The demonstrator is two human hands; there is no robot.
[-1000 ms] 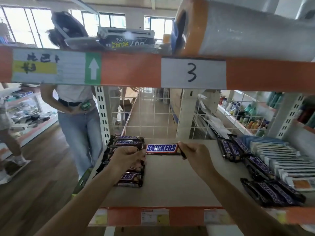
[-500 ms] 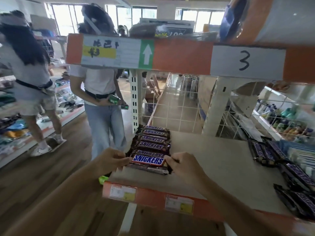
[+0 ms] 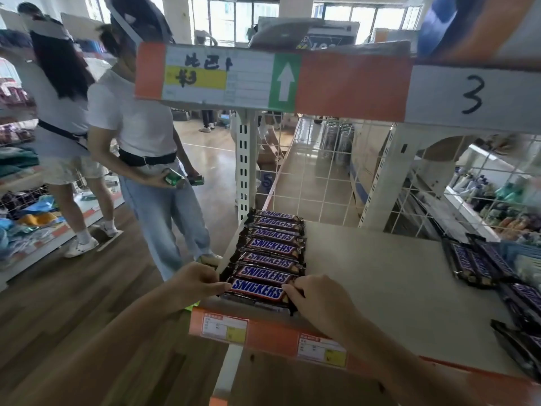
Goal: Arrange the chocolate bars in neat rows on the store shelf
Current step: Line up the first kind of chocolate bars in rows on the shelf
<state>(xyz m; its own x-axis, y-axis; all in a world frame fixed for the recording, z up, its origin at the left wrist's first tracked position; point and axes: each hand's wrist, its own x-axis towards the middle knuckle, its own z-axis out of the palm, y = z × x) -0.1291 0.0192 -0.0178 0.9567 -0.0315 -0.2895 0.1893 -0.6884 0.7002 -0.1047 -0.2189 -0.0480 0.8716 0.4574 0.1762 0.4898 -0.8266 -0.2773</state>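
We take the shelf [image 3: 380, 288] as landmark; row of bars [image 3: 273, 247] along its left edge, front to back; loose bars [image 3: 480, 262] far right; price labels [image 3: 225, 328] on its front lip.

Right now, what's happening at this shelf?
A person is stocking the beige store shelf. Both hands hold the nearest brown Snickers bar by its ends, the left hand on the left end and the right hand on the right, at the front of a neat row of Snickers bars along the shelf's left edge. More dark-wrapped bars lie loosely on the right, not yet arranged.
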